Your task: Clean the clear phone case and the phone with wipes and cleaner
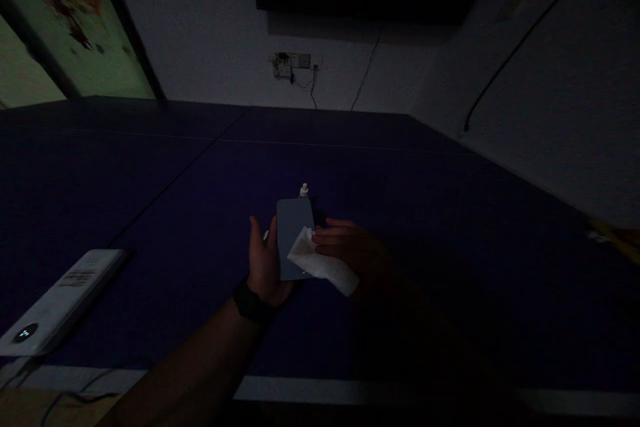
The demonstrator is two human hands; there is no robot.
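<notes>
Head view: we have the grey slab [294, 219] in the left hand [263, 267] above the blue tabletop [400, 173], thumb off the near edge, while the right hand [350, 245] holds the white cloth [327, 268] on the slab's lower right – finger pressure we can't tell. We'd judge the slab stiff, fairly light, slick-faced and breakable if dropped – best held by its long edges with a palm beneath; the cloth looks soft, limp and nearly weightless, fine to pinch anywhere.
</notes>
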